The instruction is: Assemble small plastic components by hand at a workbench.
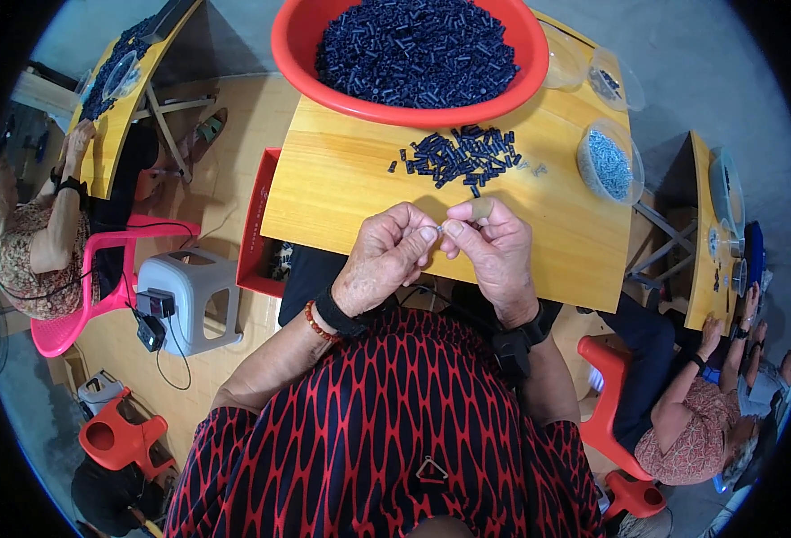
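Note:
My left hand and my right hand meet above the near edge of the yellow wooden table. Thumb and forefinger of each are pinched together on a small shiny piece, mostly covered by the fingertips; its kind cannot be made out. A tan wrap sits round a finger of my right hand. Just beyond the fingers lies a loose pile of short dark-blue cylindrical parts, with a few small clear or silvery bits to its right.
A large red basin full of the dark-blue parts stands at the back. On the right is a clear tub of small pale-blue pieces. A red box and grey stool stand left. Other people sit at tables on both sides.

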### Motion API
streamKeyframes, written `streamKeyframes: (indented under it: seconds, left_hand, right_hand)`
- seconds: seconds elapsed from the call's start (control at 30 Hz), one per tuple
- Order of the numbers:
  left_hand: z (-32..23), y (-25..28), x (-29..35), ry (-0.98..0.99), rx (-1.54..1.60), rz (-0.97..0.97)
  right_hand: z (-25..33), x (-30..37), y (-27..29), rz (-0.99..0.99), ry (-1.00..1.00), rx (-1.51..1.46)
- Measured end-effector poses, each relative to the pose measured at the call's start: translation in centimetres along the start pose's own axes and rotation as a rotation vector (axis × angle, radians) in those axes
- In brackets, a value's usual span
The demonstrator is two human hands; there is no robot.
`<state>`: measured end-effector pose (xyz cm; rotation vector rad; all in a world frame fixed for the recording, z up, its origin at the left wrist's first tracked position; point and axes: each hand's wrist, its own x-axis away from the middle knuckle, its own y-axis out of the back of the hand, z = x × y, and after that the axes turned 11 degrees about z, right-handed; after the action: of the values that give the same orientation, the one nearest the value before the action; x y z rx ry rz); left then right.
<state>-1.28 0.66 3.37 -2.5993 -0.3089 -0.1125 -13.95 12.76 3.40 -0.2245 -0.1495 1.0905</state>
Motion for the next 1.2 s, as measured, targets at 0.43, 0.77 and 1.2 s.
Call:
streamKeyframes:
  seconds: [0.43,0.77,1.2]
  left_hand:
    - [-0.2,-0.3,0.2,0.021,0.212,-0.021]
    - [-0.2,-0.7,0.1,-0.053,0.093,-0.055]
    - [-0.5,-1.3,0.4,-0.08,0.025,-0.071]
  right_hand:
    - [0.9,0.4,-0.6,0.015,-0.008,0.082]
    - [1.4,0.6,-0.6,0.01,-0.052,0.213]
    - [1.8,0.8,-0.4,0.088,0.028,0.324]
